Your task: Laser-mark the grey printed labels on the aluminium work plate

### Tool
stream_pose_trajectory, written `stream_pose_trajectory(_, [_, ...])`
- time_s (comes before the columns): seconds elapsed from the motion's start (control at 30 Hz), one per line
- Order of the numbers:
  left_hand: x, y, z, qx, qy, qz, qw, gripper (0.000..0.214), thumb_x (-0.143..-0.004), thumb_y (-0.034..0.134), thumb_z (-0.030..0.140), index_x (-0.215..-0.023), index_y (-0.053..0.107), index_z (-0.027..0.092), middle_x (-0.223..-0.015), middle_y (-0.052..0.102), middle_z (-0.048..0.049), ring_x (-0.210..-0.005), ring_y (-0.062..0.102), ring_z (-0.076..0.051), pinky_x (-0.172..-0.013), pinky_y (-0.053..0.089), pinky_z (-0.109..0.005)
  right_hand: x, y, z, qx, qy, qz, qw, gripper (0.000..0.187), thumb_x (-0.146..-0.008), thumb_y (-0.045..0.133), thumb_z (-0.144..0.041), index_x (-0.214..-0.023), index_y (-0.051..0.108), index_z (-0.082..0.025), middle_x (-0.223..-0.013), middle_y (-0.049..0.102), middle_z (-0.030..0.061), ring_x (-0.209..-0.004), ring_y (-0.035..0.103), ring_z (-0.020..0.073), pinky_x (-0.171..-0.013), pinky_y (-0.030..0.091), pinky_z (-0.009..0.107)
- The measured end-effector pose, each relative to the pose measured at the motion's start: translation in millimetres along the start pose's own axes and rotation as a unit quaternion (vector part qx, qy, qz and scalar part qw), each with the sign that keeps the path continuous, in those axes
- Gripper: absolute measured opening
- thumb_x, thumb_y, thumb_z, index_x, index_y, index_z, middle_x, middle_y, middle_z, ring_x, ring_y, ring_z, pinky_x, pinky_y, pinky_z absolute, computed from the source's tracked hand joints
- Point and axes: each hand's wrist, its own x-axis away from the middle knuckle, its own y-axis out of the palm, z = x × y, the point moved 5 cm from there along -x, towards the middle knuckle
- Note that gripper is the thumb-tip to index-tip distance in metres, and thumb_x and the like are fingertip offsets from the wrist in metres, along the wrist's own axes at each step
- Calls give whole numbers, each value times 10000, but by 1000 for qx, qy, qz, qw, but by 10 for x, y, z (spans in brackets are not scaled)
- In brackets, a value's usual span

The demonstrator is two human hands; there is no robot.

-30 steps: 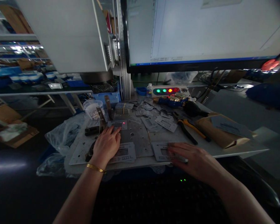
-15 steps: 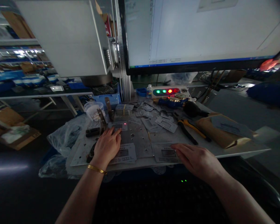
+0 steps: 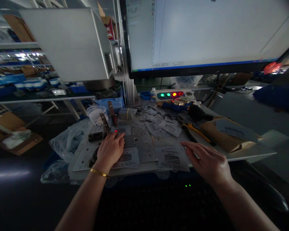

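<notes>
My left hand lies flat with its fingers spread. Its fingertips touch the near edge of a thin grey metal nameplate on the metal fixture plate. A red light dot shows by those fingertips. Under and beside the palm lie more printed nameplates with a rectangular window. My right hand hovers just right of another group of nameplates. Its fingers are stretched forward, with the thumb lower and apart; I see nothing held in it.
Loose nameplates are strewn behind, near a banded stack. Yellow-black pliers, a brown paper packet and a blue brass-topped meter lie right. A grey machine head and monitor overhang. A dark keyboard sits in front.
My right hand has lifted off the right-hand nameplates and shifted slightly right, uncovering them. The red dot has moved left across the plate. My left hand has stayed in place.
</notes>
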Motion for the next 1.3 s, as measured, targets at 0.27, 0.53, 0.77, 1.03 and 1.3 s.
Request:
stream_pose_trajectory(0.27, [282,-375,625,22,98,55,993,382,-939,389,250,-1275,561,188,-1251,599,-122,-1176,543,-262,-1047,440,-469,-7,-14,43,-8,11,8,1000,172,-958,498,-214,-966,664,-169,-847,740,17,-715,706,140,-686,507,241])
stream_pose_trajectory(0.53, [757,-434,284,-30,94,51,994,434,-838,568,307,-1254,549,183,-1317,552,-165,-1235,507,-347,-989,473,-555,-18,-59,81,-10,26,20,999,169,-952,503,-221,-956,668,-186,-835,743,6,-709,710,144,-663,520,232])
stream_pose_trajectory(0.77, [641,-170,129,49,172,-71,981,465,-837,591,262,-1296,518,231,-1342,567,-106,-1182,575,-247,-974,507,-423,-15,-70,69,-19,26,29,999,173,-951,496,-225,-951,665,-189,-818,744,5,-689,708,143,-648,526,227])
stream_pose_trajectory(1.03, [449,-417,3,29,48,-59,997,350,-952,346,341,-1149,624,259,-830,742,-34,-716,686,-204,-593,467,-301,-7,-61,112,-28,42,25,998,165,-942,505,-230,-939,667,-200,-814,745,10,-698,713,154,-653,542,225])
stream_pose_trajectory(1.3, [425,-392,-53,46,21,-27,998,299,-940,386,344,-1039,648,237,-767,719,-22,-658,664,-190,-568,437,-288,-15,-68,130,-31,46,30,998,163,-945,501,-221,-946,662,-200,-828,747,16,-709,714,154,-664,547,220])
